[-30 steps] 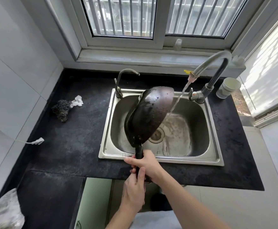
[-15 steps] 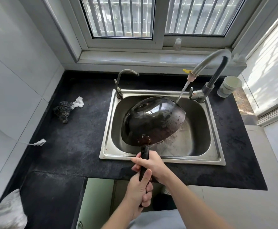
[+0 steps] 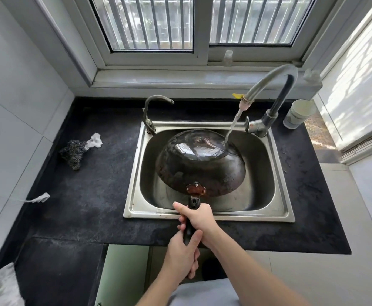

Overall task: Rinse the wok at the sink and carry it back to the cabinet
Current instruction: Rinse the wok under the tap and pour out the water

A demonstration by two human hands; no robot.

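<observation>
Sink basin (image 3: 246,215): wok (image 3: 202,164) now fully bottom-up under the stream (image 3: 232,127).

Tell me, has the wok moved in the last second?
Yes. The wok has rolled from on edge to bottom up, swinging right under the faucet stream, over the sink drain.

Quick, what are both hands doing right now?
Left hand: closed around the end of the wok handle.
Right hand: closed around the same handle, nearer the wok.
</observation>
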